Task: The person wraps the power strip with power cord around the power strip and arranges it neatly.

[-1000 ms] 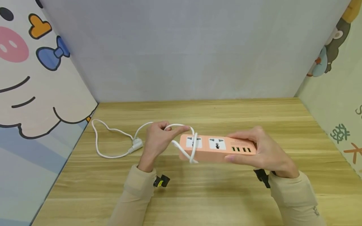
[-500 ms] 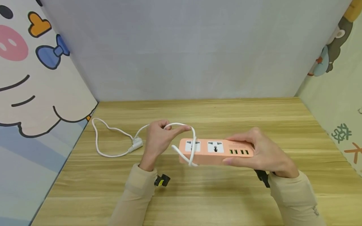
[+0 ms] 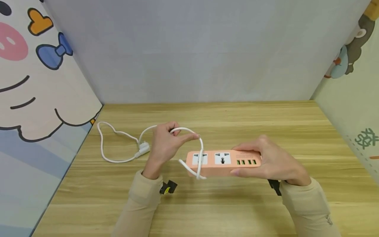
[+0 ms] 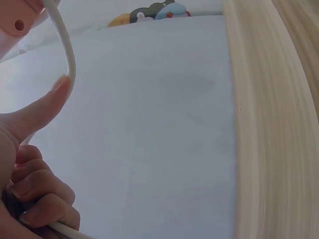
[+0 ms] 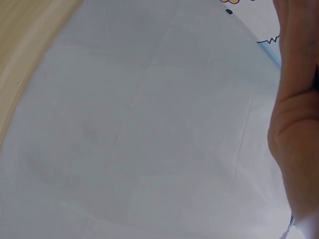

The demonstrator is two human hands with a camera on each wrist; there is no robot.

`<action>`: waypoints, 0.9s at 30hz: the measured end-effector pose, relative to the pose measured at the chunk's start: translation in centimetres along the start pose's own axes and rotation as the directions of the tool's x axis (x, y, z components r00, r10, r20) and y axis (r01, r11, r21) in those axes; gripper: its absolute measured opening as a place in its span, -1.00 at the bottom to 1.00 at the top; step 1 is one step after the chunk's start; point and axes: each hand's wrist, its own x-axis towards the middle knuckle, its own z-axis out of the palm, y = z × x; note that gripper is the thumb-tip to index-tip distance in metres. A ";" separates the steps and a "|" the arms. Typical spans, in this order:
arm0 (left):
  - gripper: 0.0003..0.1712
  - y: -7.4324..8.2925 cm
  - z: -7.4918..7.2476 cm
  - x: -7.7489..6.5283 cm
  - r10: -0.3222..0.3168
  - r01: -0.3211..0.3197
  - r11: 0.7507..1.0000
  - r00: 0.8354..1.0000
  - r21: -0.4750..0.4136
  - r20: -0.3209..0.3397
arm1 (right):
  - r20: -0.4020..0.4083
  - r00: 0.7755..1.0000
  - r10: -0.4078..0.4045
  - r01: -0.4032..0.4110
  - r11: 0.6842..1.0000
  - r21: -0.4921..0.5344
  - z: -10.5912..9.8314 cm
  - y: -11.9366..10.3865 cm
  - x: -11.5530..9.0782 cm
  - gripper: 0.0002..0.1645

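A peach power strip (image 3: 211, 161) with two white sockets and several USB ports is held up above the table by my right hand (image 3: 270, 163), thumb on the near side and fingers on the far side of its right end. Its white cord (image 3: 200, 156) loops over the strip's left end. My left hand (image 3: 167, 143) has its fingers curled round the cord, and its thumb extends along it towards the strip. In the left wrist view the curled fingers (image 4: 42, 189) grip the cord. The right wrist view shows only part of the right hand (image 5: 299, 114); the strip is hidden there.
The cord's plug (image 3: 144, 148) lies on the wooden table (image 3: 222, 207) left of the left hand, beside a loose loop of cord. A grey back wall (image 3: 192, 52) and printed side panels (image 3: 53, 85) enclose the table.
The right hand has lowered the power strip towards the near edge and shifted it slightly left. The left hand keeps its grip on the cord, almost still.
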 end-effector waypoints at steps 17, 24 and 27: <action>-0.43 1.4 -0.2 -0.6 0.171 -0.170 0.983 0.985 0.068 -0.022 | 0.024 0.997 -0.077 0.078 0.994 -0.078 0.7 0.6 0.6 -0.75; -0.46 2.4 -0.8 -1.1 0.210 -0.210 0.972 0.978 0.102 0.008 | 0.025 0.998 -0.059 0.062 0.990 -0.126 1.2 0.8 0.8 -0.71; -0.48 2.6 -0.9 -1.2 0.246 -0.246 0.963 0.969 0.114 0.010 | 0.017 0.999 -0.039 0.041 0.985 -0.166 1.4 0.8 0.8 -0.67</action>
